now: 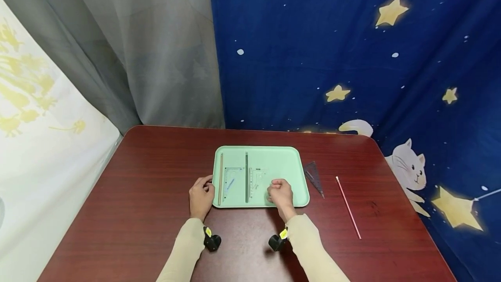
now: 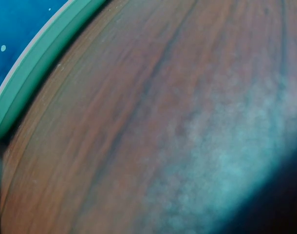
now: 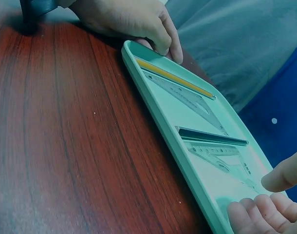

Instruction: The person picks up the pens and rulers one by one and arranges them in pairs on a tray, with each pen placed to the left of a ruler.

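Sleeved forearms [image 1: 182,251] reach forward, right hand [image 1: 281,194] over the tray [image 1: 279,156], left hand [image 1: 200,198] beside.

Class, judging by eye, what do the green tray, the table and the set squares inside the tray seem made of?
Green tray: probably plastic, smooth, with a thin rounded rim. Table: wood or wood-look laminate, semi-gloss, showing reddish grain and a sheen. Set squares: likely clear, smooth plastic; green shows through.

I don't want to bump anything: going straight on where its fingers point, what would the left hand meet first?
Most likely the green tray: the left hand is right at its left edge, perhaps touching it, though contact is unclear. Just inside lies a pencil.
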`<state>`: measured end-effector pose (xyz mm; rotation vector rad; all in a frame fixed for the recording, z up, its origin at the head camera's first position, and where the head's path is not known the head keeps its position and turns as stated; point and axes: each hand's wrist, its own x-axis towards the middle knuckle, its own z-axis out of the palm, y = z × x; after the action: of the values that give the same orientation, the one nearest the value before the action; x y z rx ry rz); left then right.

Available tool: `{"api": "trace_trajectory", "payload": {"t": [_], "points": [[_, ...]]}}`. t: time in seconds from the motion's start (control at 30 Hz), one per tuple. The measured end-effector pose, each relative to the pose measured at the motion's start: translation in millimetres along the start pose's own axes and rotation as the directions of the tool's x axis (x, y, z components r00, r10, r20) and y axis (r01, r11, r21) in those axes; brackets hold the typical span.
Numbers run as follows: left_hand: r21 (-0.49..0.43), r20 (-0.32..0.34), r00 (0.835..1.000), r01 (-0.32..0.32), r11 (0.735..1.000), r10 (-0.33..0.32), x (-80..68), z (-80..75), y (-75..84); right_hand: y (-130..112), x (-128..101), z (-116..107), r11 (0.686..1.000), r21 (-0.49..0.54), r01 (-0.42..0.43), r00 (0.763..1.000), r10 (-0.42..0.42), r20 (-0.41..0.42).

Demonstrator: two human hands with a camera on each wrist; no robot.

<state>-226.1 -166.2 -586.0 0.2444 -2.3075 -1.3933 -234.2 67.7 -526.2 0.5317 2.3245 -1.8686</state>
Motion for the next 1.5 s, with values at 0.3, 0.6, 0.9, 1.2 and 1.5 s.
{"api": "trace_trajectory", "payload": {"t": [0.3, 0.6, 0.9, 1.2, 1.5], "points": [[0.012, -0.01, 1.0, -0.003, 1.0, 0.003, -0.1, -2.2, 0.8, 4, -4, -10, 1.0, 0.03, 0.001, 0.999, -0.002, 0.038], [0.007, -0.001, 1.0, 0.007, 1.0, -0.007, 0.0, -3.8, 1.7, 9, -9, -22, 0.998, 0.058, -0.001, 0.999, -0.002, 0.044], [0.014, -0.007, 1.0, 0.008, 1.0, -0.008, 0.7, -2.3, 2.2, 15, -13, -36, 0.998, 0.064, -0.002, 1.0, 0.0, 0.03], [0.009, 0.004, 1.0, 0.02, 1.0, -0.02, 0.5, -1.5, 4.7, 19, -17, -52, 0.997, 0.079, -0.004, 1.0, 0.002, 0.016], [0.008, 0.008, 1.0, 0.028, 1.0, -0.028, 0.5, -1.3, 4.5, 22, -21, -72, 0.995, 0.104, -0.001, 1.0, 0.001, 0.0]]}}
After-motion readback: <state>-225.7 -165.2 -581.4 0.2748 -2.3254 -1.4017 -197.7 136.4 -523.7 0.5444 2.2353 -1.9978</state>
